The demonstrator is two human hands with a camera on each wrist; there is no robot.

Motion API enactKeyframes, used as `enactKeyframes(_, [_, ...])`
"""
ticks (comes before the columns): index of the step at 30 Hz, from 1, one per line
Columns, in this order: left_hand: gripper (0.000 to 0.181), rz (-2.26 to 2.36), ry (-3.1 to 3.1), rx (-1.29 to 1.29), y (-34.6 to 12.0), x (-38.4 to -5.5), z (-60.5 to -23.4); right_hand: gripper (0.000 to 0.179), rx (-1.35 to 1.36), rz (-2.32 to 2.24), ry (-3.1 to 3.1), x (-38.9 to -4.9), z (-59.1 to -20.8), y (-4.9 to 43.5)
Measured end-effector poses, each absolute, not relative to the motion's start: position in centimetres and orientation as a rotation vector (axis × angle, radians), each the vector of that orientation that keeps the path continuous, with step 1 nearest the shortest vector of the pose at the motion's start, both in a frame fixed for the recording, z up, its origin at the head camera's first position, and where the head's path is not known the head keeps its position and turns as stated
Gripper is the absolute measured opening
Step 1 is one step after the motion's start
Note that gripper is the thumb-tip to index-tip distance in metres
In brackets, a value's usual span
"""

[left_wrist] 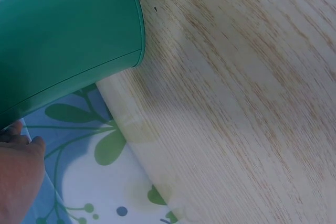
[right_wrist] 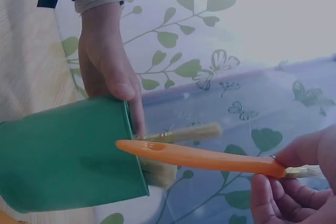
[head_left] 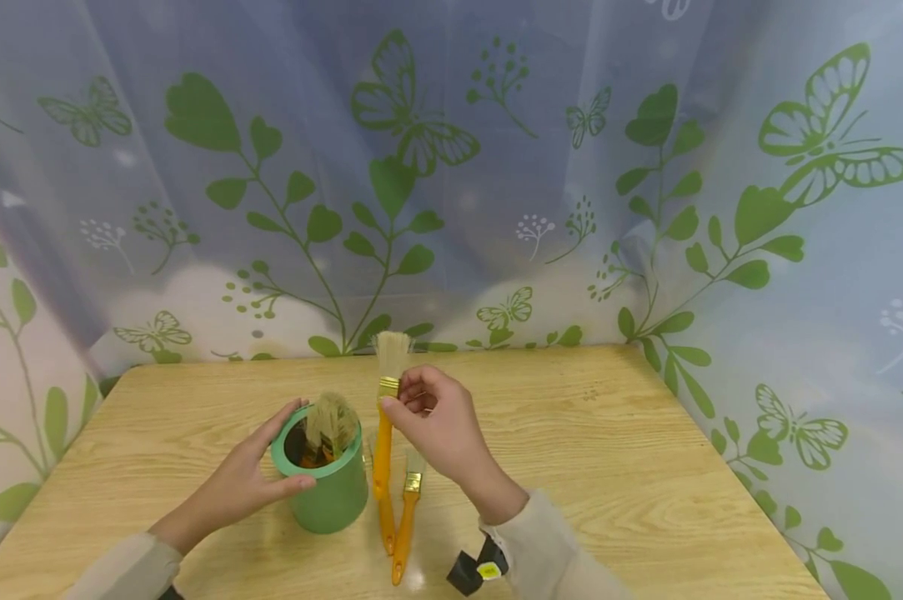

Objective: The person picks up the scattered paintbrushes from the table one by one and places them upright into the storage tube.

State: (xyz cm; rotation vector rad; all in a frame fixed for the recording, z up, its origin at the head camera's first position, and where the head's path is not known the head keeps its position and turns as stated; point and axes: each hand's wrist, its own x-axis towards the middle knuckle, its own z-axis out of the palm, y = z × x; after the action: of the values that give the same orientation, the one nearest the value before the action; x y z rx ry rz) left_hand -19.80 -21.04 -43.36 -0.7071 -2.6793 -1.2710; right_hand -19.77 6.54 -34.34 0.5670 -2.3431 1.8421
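A green round container (head_left: 329, 497) stands on the table, with several paintbrushes (head_left: 333, 423) inside, bristles up. My left hand (head_left: 233, 483) holds it at the rim, thumb on the near side and fingers on the far side. Between thumb and fingers, my right hand (head_left: 439, 425) pinches a paintbrush (head_left: 383, 442) near its metal band. That brush is upright beside the container, pale bristles on top; in the right wrist view its orange handle (right_wrist: 205, 157) passes in front of the container's opening. Two other orange-handled paintbrushes (head_left: 403, 533) lie on the table below it, one partly hidden.
The wood-grain table (head_left: 609, 467) extends to both sides. A curtain (head_left: 496, 250) printed with green leaves and butterflies hangs behind the table and along its sides. A black strap (head_left: 466, 573) with a yellow label hangs at the right wrist.
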Motion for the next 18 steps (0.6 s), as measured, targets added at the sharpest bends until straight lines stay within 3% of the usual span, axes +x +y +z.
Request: enactKeyframes(18, [0.094,-1.287,-2.654,-0.727,-21.0,-19.7,-43.3,0.012,0.8,1.779,-2.156,-18.3,-34.2,2.3])
